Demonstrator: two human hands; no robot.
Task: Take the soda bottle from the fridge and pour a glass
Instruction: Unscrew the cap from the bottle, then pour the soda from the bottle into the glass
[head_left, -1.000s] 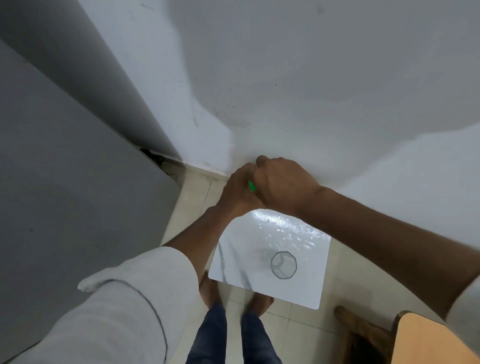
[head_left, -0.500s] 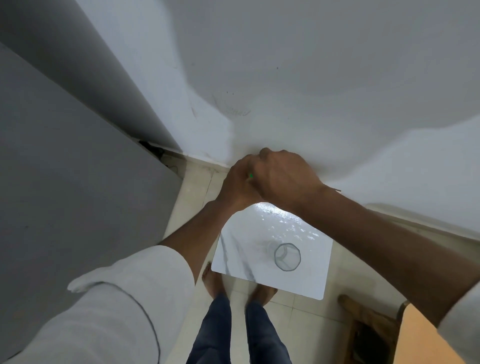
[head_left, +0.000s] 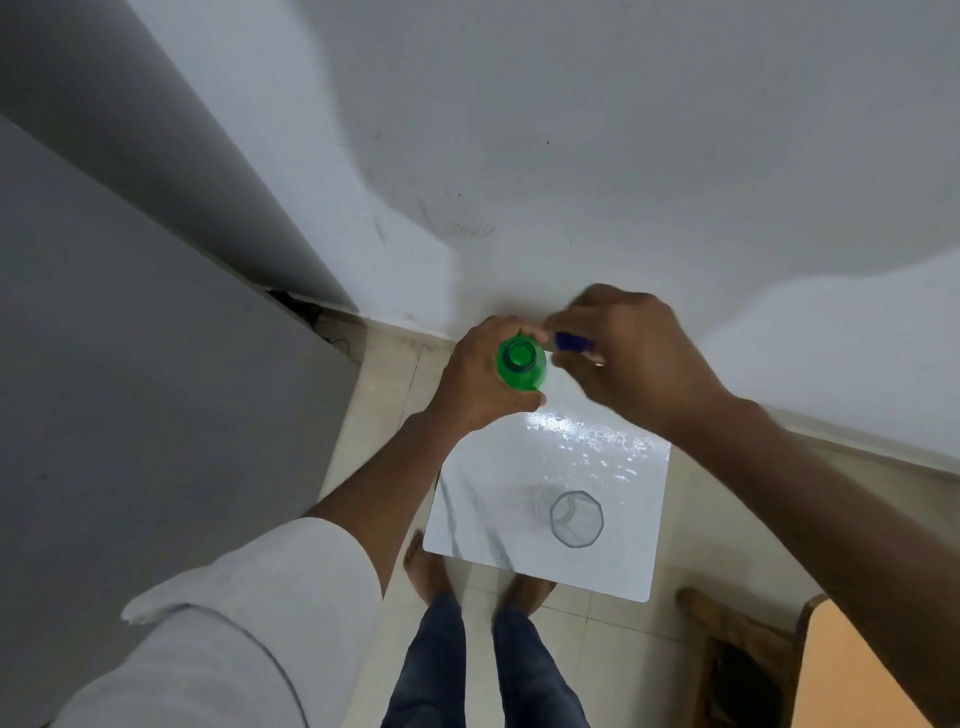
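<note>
My left hand (head_left: 480, 376) is wrapped around the neck of a green soda bottle (head_left: 521, 364), held upright over the far edge of a small white table (head_left: 498, 499); the bottle's mouth is open and faces the camera. Just to the right, my right hand (head_left: 631, 353) pinches a blue cap (head_left: 571, 342) between its fingertips, clear of the bottle mouth. A clear empty faceted glass (head_left: 576, 518) stands on the table nearer to me, below and right of the bottle. The bottle's body is hidden by my left hand.
A grey fridge (head_left: 130, 364) fills the left side, its door shut. A white wall (head_left: 623, 156) rises behind the table. A wooden chair or stool (head_left: 779, 660) stands at the lower right. My feet (head_left: 467, 577) stand on a tiled floor at the table's near edge.
My right hand, which covered the bottle top, has come off to the right with the blue cap in it. The green bottle's open mouth now shows.
</note>
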